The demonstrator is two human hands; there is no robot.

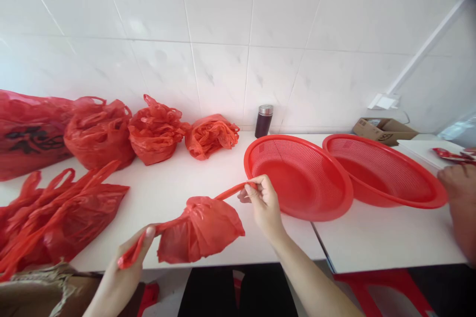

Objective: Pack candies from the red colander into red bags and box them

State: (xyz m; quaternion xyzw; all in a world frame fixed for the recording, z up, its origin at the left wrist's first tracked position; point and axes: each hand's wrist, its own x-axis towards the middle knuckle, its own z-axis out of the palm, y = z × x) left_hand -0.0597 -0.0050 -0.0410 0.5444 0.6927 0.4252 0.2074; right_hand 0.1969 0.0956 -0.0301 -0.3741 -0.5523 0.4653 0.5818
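A red plastic bag [206,230] hangs between my two hands just over the front edge of the white table, its handles pulled out to both sides. My left hand [134,252] is closed round one twisted handle, whose end sticks out past the fingers. Pinched between the thumb and fingers of my right hand [262,200] is the other handle, stretched tight up to the right. Whatever the bag holds is hidden. Right behind my right hand stands a red mesh basket [297,173].
A second red basket [383,173] overlaps the first. Several bunched red bags [156,133] line the wall, with more red bags [63,218] at left. A dark thermos [264,121], a cardboard box [383,131] and another person's hand [459,183] are also there. The table [178,178] has a seam.
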